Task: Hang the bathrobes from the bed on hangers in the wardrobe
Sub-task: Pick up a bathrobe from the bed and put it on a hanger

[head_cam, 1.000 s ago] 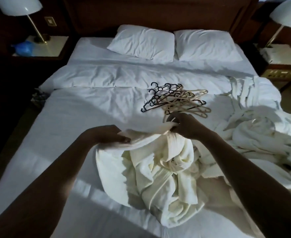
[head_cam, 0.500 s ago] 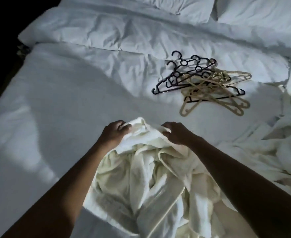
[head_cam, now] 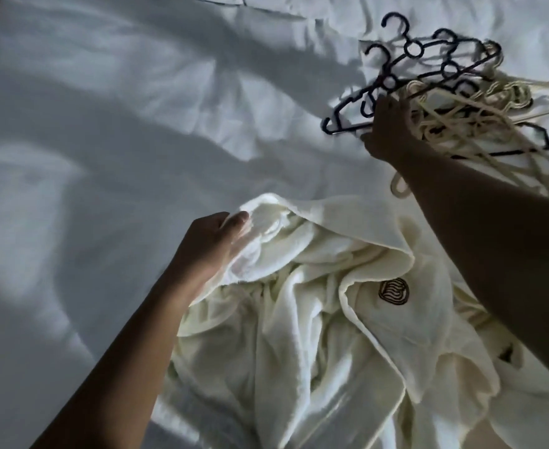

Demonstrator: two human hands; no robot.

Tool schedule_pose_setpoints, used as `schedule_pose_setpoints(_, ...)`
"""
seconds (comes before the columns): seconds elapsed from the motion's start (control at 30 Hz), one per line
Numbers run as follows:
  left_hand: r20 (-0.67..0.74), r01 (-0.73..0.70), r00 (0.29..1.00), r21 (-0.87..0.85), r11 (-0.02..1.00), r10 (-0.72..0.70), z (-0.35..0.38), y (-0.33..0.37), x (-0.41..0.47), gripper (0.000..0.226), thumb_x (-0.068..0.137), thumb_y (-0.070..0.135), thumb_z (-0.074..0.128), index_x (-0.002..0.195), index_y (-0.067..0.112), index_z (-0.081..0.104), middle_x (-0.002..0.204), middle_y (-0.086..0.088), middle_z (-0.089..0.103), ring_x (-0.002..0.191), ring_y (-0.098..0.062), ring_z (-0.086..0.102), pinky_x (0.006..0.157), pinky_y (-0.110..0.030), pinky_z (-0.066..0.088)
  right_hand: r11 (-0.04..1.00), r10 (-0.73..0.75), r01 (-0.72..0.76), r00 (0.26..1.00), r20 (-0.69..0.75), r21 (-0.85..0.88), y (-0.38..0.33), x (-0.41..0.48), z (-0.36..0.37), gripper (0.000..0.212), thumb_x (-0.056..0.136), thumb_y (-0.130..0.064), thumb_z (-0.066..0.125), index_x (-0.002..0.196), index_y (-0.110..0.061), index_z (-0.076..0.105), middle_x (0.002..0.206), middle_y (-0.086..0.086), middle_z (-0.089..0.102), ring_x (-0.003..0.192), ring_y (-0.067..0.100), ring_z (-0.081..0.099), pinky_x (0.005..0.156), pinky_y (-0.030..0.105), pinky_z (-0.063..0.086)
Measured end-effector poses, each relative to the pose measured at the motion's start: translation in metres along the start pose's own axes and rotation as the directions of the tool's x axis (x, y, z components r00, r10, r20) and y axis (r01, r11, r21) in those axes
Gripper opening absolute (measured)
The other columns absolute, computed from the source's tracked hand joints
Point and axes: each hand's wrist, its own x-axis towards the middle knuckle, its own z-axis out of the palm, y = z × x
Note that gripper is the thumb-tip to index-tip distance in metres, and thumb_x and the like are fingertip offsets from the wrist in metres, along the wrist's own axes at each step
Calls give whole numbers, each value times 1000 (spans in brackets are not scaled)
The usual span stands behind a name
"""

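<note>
the biggest worry is the bathrobe [head_cam: 315,303]. it lies in a crumpled heap on the bed [head_cam: 88,140], on the side close to me, with its dark stitched logo [head_cam: 393,291] facing up. only the left hand [head_cam: 214,244] is on it. the fingers are flat and pressed together on the top fold, not wrapped round the cloth. i think the robe could slip or bunch up more. a heap like this hides the sleeves, so a hanger could go in the wrong way.

the next worry is the pile of hangers [head_cam: 461,102]. it sits up and to the right on the bed, near the far edge of the robe. the dark hangers [head_cam: 406,53] and the cream hangers [head_cam: 480,124] lie crossed over each other. the right hand [head_cam: 389,131] is at the near side of the pile, with its fingers down among them. i cannot tell if it has hold of one. if it lifts one, i think others may come up too. then they could drop, or a hook could catch on the robe.

the bed has a white sheet [head_cam: 169,76] with soft wrinkles. it looks soft, so i think dropped things would stay put. the room is dim. bright patches and long shadows lie across the sheet. i see no wardrobe from here. there is more pale cloth at the lower right, and i cannot tell if it is another robe.
</note>
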Motion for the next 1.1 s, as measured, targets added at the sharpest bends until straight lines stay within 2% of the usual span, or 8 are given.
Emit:
schedule_pose_setpoints(0.17,14,8,1000,-34,999,-8,5,1,-3,43,99,39,63,74,5,59,63,2,51,53,-6,44,47,-17,33,987,-156,157,987,-43,22,6,-24,-7,36,85,-33,77,112,-11,71,109,20,68,116,40,54,102,42,38)
schedule_pose_setpoints(0.5,105,71,992,7,997,-71,8,20,-27,22,92,31,72,86,10,71,72,-3,68,62,-8,61,59,-23,47,829,-336,241,936,104,505,-15,-253,-79,29,82,-28,81,106,-15,74,103,3,73,95,20,69,87,39,54)
schedule_pose_setpoints(0.6,125,107,987,-36,994,-102,11,23,-37,13,89,25,74,90,11,74,75,0,72,66,-11,67,62,-34,55,845,-401,253,883,245,470,-23,-312,-74,30,86,-37,77,110,-20,73,107,-1,71,103,15,63,92,32,48)
schedule_pose_setpoints(0.67,120,98,988,-15,995,-95,11,24,-42,11,89,23,75,91,12,74,74,1,72,63,-7,66,53,-26,53,845,-432,297,869,241,445,-22,-323,-75,32,89,-49,70,108,-24,74,107,-6,72,101,5,57,94,27,41)
schedule_pose_setpoints(0.77,125,130,985,-58,990,-122,9,25,-48,14,88,24,76,100,17,75,85,2,76,74,-10,71,55,-25,54,859,-252,248,966,-52,447,-13,-286,-67,48,89,-58,66,114,-17,72,113,3,73,107,21,63,99,34,43)
schedule_pose_setpoints(0.87,120,111,988,-73,991,-102,9,28,-60,12,87,24,77,97,16,78,90,-4,78,78,-8,71,61,-21,54,964,-86,56,991,104,261,1,-221,-53,69,89,-61,62,133,-8,53,134,13,60,130,32,50,113,48,33)
schedule_pose_setpoints(1.0,124,117,987,-94,989,-105,7,36,-82,17,84,32,82,94,19,80,87,5,79,78,0,72,58,-14,52,985,-100,55,952,289,161,3,-204,-34,45,95,-51,53,121,-14,60,117,9,69,118,31,59,112,47,29)
schedule_pose_setpoints(1.1,181,164,974,-130,978,-139,0,45,-102,6,90,20,75,90,15,77,74,15,76,72,2,72,59,-16,52,962,-213,200,976,54,183,3,-238,-48,26,98,-33,55,109,-13,69,100,10,70,102,33,63,114,46,32)
